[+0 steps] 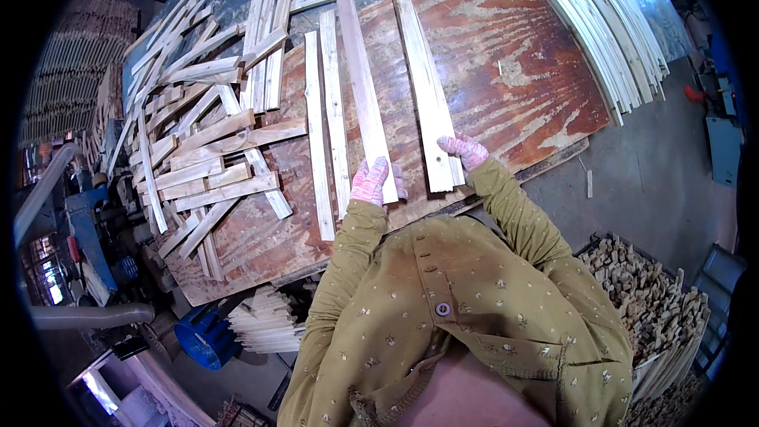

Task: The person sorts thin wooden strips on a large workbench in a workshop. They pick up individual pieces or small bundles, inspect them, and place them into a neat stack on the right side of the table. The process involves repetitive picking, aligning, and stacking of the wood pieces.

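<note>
My left hand (369, 183), in a pink patterned glove, is closed around the near end of a long, flat wooden slat (365, 91). My right hand (465, 150), gloved alike, grips the near end of a wider-looking wooden slat (423, 83); a second strip edge shows beside it, so there may be two overlapped. Both slats point away from me over the worn reddish plywood tabletop (506, 71). Left of my left hand, two narrower slats (319, 134) lie side by side. Parts of the fingers under the wood are hidden.
A jumbled heap of short wooden pieces (213, 142) covers the table's left side. Long slats (605, 32) lie stacked at the far right. Beside me stand a bin of wood offcuts (644, 289) on the right and a blue round container (207, 338) at lower left.
</note>
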`<control>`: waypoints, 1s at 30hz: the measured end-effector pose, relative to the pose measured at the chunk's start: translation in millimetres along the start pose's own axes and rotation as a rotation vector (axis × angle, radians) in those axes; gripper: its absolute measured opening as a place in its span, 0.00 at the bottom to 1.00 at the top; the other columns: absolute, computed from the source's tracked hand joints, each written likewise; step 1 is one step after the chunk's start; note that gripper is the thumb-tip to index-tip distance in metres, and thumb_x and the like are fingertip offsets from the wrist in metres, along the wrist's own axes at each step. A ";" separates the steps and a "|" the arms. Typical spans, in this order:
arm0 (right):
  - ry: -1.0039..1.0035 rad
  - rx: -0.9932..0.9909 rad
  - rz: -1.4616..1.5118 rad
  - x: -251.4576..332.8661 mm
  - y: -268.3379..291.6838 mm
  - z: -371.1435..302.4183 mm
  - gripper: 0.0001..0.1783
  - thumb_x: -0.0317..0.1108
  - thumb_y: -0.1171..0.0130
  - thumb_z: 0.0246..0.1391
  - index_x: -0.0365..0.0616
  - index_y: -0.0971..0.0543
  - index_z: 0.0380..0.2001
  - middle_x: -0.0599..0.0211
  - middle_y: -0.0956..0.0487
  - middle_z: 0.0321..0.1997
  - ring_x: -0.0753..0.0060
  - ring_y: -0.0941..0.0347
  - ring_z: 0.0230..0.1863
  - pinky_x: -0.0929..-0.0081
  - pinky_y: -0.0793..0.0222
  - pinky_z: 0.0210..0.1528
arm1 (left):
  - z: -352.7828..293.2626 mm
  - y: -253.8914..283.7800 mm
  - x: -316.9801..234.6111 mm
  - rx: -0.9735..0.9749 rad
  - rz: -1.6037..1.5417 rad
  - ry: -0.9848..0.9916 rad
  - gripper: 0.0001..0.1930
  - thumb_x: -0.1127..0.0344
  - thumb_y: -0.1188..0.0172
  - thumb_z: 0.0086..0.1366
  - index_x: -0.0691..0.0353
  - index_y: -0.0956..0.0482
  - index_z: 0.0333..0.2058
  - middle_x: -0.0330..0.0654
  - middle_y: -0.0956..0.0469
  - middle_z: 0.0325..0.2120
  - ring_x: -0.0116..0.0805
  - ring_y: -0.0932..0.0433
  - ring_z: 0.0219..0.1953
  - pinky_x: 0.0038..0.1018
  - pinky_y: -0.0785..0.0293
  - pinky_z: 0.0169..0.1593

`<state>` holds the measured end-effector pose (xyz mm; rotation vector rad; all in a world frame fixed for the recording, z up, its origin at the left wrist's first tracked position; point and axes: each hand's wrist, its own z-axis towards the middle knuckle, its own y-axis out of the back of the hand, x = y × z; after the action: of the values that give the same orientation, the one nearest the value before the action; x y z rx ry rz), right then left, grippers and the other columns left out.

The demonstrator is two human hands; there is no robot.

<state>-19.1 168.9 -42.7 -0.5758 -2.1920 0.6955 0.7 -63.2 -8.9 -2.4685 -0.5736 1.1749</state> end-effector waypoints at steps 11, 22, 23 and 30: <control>0.186 -0.174 -1.204 -69.5 -68.4 20.4 0.27 0.43 0.39 0.56 0.39 0.30 0.53 0.53 0.22 0.49 0.66 0.28 0.53 0.68 0.30 0.53 | -34.5 56.9 -38.9 -0.364 0.099 -0.301 0.11 0.72 0.45 0.65 0.60 0.36 0.44 0.41 0.28 0.22 0.28 0.29 0.17 0.27 0.29 0.17; -0.293 0.260 0.368 -0.5 -36.2 3.1 0.39 0.67 0.48 0.51 0.42 0.30 0.51 0.73 0.27 0.26 0.78 0.31 0.20 0.77 0.31 0.21 | -30.4 22.3 -22.7 -0.111 0.133 -0.209 0.18 0.55 0.46 0.68 0.62 0.34 0.47 0.44 0.25 0.27 0.33 0.25 0.21 0.30 0.24 0.22; -0.212 0.257 0.308 -1.3 -19.8 5.0 0.39 0.65 0.50 0.54 0.41 0.31 0.53 0.72 0.27 0.25 0.81 0.31 0.19 0.80 0.33 0.18 | -24.1 9.5 -24.0 -0.068 0.096 -0.169 0.21 0.49 0.48 0.68 0.62 0.33 0.46 0.45 0.24 0.27 0.36 0.24 0.21 0.32 0.22 0.22; 0.004 0.567 0.557 11.2 -10.9 -24.6 0.32 0.40 0.55 0.66 0.28 0.46 0.64 0.54 0.25 0.39 0.64 0.24 0.32 0.73 0.22 0.29 | 6.9 -4.6 -24.2 -0.052 -0.319 0.182 0.32 0.37 0.64 0.69 0.57 0.31 0.56 0.47 0.25 0.27 0.41 0.27 0.23 0.36 0.26 0.22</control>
<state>-9.1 174.7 -15.9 -0.8773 -1.7024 1.5346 -19.6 -70.3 4.9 -2.3781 -0.9119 0.8131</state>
